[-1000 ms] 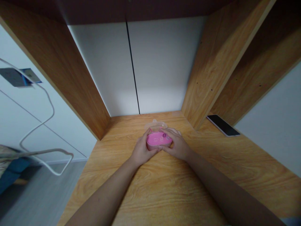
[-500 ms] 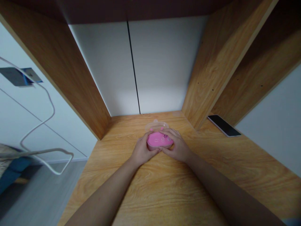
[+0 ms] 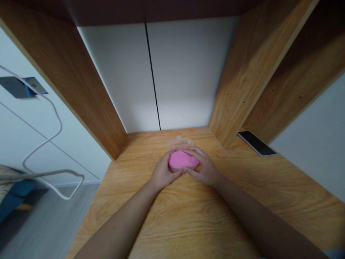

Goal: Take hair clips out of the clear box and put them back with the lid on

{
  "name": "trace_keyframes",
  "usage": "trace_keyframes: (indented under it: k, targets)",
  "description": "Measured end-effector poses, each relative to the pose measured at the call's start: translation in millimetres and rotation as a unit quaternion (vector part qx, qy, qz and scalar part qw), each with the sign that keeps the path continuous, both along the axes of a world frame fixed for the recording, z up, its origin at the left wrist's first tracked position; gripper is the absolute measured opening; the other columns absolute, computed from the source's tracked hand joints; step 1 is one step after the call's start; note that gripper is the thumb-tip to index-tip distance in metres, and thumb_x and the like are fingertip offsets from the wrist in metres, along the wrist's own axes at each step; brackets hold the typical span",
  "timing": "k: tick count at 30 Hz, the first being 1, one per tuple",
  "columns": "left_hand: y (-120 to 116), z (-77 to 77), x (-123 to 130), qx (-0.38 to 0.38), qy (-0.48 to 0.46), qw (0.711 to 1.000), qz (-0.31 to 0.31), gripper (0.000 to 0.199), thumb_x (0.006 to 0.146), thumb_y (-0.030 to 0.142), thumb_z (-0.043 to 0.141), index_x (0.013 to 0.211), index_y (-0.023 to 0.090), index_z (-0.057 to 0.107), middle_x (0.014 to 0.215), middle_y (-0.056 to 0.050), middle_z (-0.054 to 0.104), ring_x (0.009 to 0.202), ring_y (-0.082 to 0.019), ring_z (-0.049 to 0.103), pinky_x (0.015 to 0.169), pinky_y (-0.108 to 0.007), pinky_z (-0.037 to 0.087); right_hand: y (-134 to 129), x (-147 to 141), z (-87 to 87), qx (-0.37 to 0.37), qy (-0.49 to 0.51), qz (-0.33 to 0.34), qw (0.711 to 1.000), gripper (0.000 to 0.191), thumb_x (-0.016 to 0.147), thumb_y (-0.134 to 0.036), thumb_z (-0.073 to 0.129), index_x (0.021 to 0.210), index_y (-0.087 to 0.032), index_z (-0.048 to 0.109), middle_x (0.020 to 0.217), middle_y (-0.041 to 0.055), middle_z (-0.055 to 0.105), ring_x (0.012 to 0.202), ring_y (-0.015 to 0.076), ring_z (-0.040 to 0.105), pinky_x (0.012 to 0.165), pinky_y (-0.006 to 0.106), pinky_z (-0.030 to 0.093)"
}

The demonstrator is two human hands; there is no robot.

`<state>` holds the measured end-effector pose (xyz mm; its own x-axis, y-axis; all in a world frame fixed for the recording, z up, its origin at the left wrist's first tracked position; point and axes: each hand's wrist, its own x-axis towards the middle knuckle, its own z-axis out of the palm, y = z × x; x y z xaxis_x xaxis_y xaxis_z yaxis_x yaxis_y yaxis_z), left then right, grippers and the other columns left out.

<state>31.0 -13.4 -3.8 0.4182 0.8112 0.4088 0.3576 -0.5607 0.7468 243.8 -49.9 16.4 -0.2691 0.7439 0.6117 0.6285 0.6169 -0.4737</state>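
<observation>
A pink oval box [image 3: 179,159] with small printed shapes on its top rests on the wooden desk, between both hands. My left hand [image 3: 163,173] is closed round its left end, thumb along the near side. Round the right end wraps my right hand [image 3: 204,168], its fingers lying over the far right part of the top. The two thumbs nearly meet at the near edge. A clear plastic lid [image 3: 179,143] stands up just behind the box, with small pink pieces at its lower edge; whether it is joined to the box I cannot tell.
A dark-screened phone or tablet [image 3: 257,143] lies on the desk [image 3: 183,219] at the right. Upright wooden panels [image 3: 231,90] stand on both sides, with a white back wall [image 3: 185,79]. A white cable [image 3: 60,124] hangs at the left beside a wall socket plate [image 3: 20,87].
Both hands keep their hold on the box. It has shifted very slightly to the right, and the right fingers cover a little more of the printed shapes.
</observation>
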Motion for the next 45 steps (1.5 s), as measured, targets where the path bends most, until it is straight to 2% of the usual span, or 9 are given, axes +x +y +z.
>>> trace_keyframes:
  k: [7,13,16,20,25,29,33,36,45]
  targets:
    - [1.6,-1.5,1.4,-0.009,-0.017,1.000,0.014,0.083,0.072,0.039,0.085,0.142,0.022,0.044,0.133,-0.011,0.065,0.121,-0.028,0.064,0.105,-0.044,0.052,0.5,1.8,4.0,0.008,0.035,-0.024,0.999,0.059,0.083,-0.033,0.075,0.138,-0.028,0.054,0.134,0.0110,0.061,0.125,0.0298,0.057,0.107,0.050,0.048]
    - [7.2,-9.5,-0.8,-0.021,-0.021,0.996,0.080,0.086,0.073,0.031,0.084,0.145,0.023,0.039,0.137,-0.011,0.064,0.123,-0.028,0.064,0.107,-0.045,0.052,14.6,9.5,0.7,0.021,0.130,-0.190,0.973,0.054,0.082,-0.037,0.072,0.131,-0.020,0.057,0.127,0.0131,0.061,0.118,0.0292,0.060,0.106,0.048,0.049]
    - [8.5,-10.5,-1.7,-0.038,-0.023,0.994,0.104,0.084,0.072,0.029,0.084,0.144,0.023,0.040,0.133,-0.010,0.066,0.119,-0.027,0.066,0.102,-0.043,0.055,26.9,22.5,-8.4,-0.005,0.165,-0.274,0.948,0.067,0.075,-0.043,0.078,0.132,-0.016,0.057,0.126,0.0157,0.062,0.116,0.0320,0.060,0.105,0.051,0.049]
    - [7.7,-7.9,-1.6,-0.044,-0.025,0.992,0.112,0.082,0.071,0.027,0.085,0.142,0.023,0.043,0.131,-0.010,0.067,0.119,-0.028,0.067,0.102,-0.044,0.055,38.5,40.4,-23.9,-0.067,0.144,-0.320,0.934,0.079,0.073,-0.039,0.077,0.142,-0.012,0.050,0.130,0.0194,0.061,0.115,0.0331,0.062,0.106,0.053,0.048]
    - [6.1,-4.9,-1.0,-0.041,-0.035,0.993,0.101,0.079,0.072,0.025,0.084,0.139,0.023,0.044,0.132,-0.010,0.066,0.120,-0.027,0.066,0.104,-0.044,0.054,45.3,50.2,-39.0,-0.094,0.135,-0.321,0.933,0.077,0.073,-0.036,0.076,0.143,-0.014,0.052,0.132,0.0191,0.063,0.116,0.0321,0.064,0.109,0.051,0.047]
    - [5.9,-5.0,-0.5,-0.044,-0.031,0.993,0.107,0.079,0.071,0.025,0.084,0.139,0.023,0.044,0.132,-0.010,0.067,0.119,-0.027,0.067,0.102,-0.043,0.055,50.6,57.6,-45.4,-0.099,0.185,-0.307,0.928,0.060,0.085,-0.035,0.062,0.141,-0.014,0.055,0.126,0.0174,0.069,0.115,0.0301,0.067,0.108,0.051,0.048]
    - [6.3,-6.2,-0.7,-0.040,-0.030,0.993,0.109,0.078,0.071,0.025,0.084,0.138,0.023,0.045,0.134,-0.010,0.066,0.120,-0.027,0.066,0.102,-0.043,0.054,54.1,67.2,-48.5,-0.137,0.255,-0.283,0.914,0.059,0.086,-0.024,0.051,0.144,-0.013,0.052,0.123,0.0171,0.072,0.096,0.0250,0.074,0.090,0.043,0.059]
    - [7.0,-7.1,-1.3,-0.039,-0.029,0.993,0.103,0.078,0.072,0.026,0.084,0.139,0.023,0.044,0.134,-0.010,0.065,0.120,-0.026,0.066,0.102,-0.042,0.055,53.8,68.8,-46.9,-0.155,0.289,-0.269,0.906,0.062,0.084,-0.020,0.049,0.145,-0.010,0.049,0.124,0.0195,0.072,0.086,0.0225,0.076,0.080,0.038,0.062]
    - [7.6,-7.9,-1.4,-0.045,-0.032,0.993,0.101,0.079,0.072,0.027,0.084,0.140,0.023,0.044,0.133,-0.010,0.066,0.120,-0.026,0.066,0.102,-0.043,0.054,44.0,54.9,-27.3,-0.116,0.304,-0.241,0.914,0.058,0.083,-0.017,0.051,0.141,-0.010,0.055,0.127,0.0183,0.071,0.111,0.0269,0.072,0.097,0.043,0.059]
